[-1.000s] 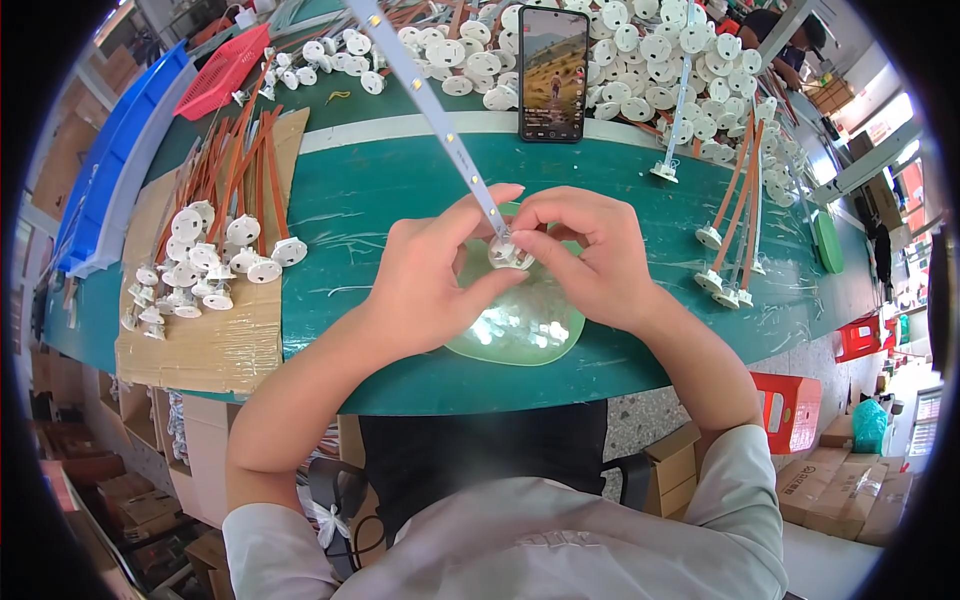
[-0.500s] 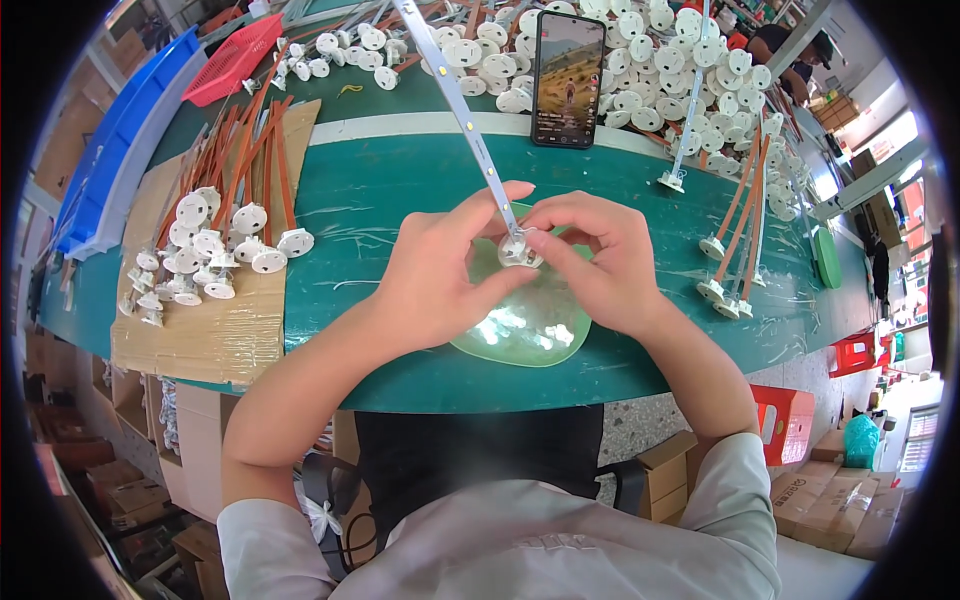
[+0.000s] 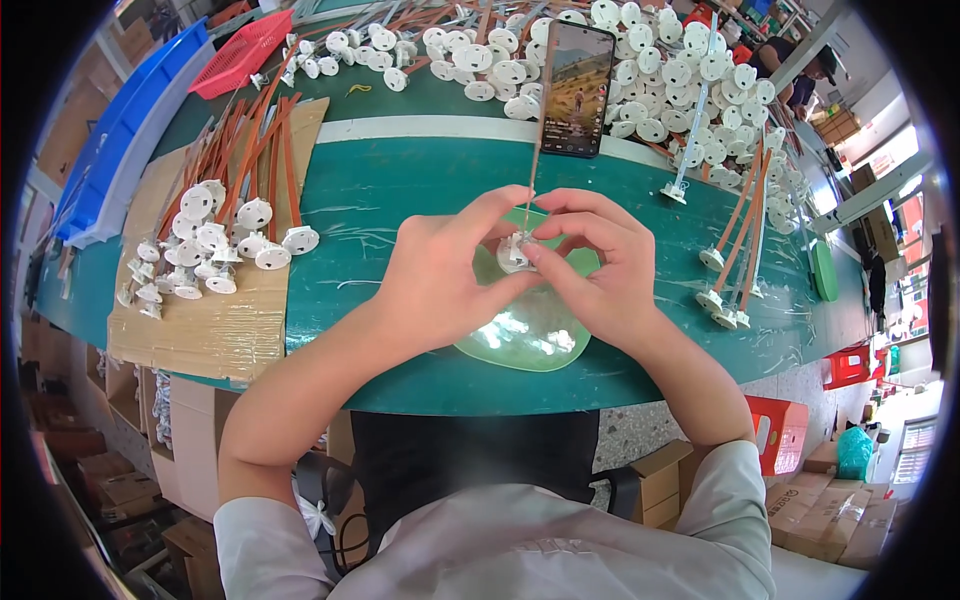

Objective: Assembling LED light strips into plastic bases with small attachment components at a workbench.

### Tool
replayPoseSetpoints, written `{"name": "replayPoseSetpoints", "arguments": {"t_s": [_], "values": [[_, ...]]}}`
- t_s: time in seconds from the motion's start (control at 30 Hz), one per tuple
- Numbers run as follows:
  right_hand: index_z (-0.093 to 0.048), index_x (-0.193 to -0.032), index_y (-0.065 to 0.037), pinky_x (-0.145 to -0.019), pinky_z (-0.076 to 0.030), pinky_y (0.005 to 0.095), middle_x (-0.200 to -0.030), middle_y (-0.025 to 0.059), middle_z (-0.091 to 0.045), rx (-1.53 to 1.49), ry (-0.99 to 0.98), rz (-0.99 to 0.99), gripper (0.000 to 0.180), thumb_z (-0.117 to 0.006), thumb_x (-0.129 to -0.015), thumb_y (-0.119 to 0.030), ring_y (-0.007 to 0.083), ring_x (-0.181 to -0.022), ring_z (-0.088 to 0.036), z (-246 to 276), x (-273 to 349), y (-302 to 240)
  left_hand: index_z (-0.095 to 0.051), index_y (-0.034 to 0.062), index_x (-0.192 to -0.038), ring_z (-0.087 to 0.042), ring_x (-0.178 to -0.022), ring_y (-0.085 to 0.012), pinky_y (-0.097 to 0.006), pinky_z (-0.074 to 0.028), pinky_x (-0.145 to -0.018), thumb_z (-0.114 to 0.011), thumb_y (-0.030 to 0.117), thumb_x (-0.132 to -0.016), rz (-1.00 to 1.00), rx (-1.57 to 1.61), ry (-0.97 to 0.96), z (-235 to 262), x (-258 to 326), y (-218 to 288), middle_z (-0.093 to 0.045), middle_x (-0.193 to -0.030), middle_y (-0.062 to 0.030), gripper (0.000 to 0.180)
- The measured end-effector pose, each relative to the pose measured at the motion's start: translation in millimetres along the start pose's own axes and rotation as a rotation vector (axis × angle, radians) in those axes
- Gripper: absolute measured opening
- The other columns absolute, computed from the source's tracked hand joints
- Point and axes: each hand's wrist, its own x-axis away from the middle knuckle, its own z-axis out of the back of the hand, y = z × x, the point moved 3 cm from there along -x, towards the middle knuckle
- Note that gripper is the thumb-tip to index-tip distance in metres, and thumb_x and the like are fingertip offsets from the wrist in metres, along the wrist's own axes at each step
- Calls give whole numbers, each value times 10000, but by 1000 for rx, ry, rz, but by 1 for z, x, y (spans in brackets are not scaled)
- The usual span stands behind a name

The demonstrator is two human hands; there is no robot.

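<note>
Between my two hands is a round white base [image 3: 511,258] with a thin LED strip [image 3: 537,165] rising from it, now seen almost edge-on. My left hand [image 3: 436,268] grips the base from the left, thumb below and forefinger up beside the strip. With thumb and fingers pinched at the base's upper right side, my right hand [image 3: 604,262] also holds it. The exact fingertip contact is partly hidden. Underneath lies a shiny, pale green round dish [image 3: 530,340] on the green tabletop [image 3: 390,185].
Several similar strips with white bases [image 3: 200,235] lie on cardboard [image 3: 215,335] at left. A large heap of them [image 3: 680,75] fills the back right, behind a propped phone [image 3: 577,90]. A red basket [image 3: 240,55] and blue bin [image 3: 130,130] stand far left; another person [image 3: 795,70] is far right.
The LED strip has turned from showing its lit-dot face, leaning left, to nearly edge-on and upright. Both hands stay around the base, with the right fingers slightly shifted.
</note>
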Motion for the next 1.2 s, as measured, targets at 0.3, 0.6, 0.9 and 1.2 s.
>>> {"name": "replayPoseSetpoints", "arguments": {"t_s": [0.3, 0.6, 0.9, 1.2], "values": [[-693, -944, 14, -766, -549, 270, -1134, 99, -630, -312, -64, -273, 112, -698, -835, 38, 145, -981, -633, -3, 1, 7, -652, 75, -1217, -684, -672, -232, -299, -527, -585, -855, 149, -669, -204, -65, 46, 0, 0, 2, -697, -799, -94, 589], [-656, -1014, 22, -873, -524, 301, -1159, 91, -602, -201, -300, -187, 125, -598, -906, 49, 160, -1005, -608, 3, -6, 5, -651, 54, -1231, -694, -709, -275, -330, -544, -613, -857, 156, -667, -218, -86, -56, -3, 2, -3, -699, -823, -114, 608], [-559, -1024, 11, -969, -478, 318, -1169, 72, -541, -372, -316, -299, 69, -550, -956, 7, 160, -1104, -541, 1, -7, 8, -661, 57, -1201, -620, -592, -137, -240, -465, -524, -867, 200, -667, -136, -22, -16, -1, -3, -1, -685, -794, -56, 590], [-559, -1007, -1, -993, -457, 328, -1167, 81, -542, -398, -320, -288, 47, -559, -962, -16, 155, -1113, -526, 3, -8, 12, -639, 66, -1243, -545, -536, -109, -234, -453, -518, -866, 197, -678, -92, -39, 13, 0, -4, -6, -693, -794, -49, 623]]}}
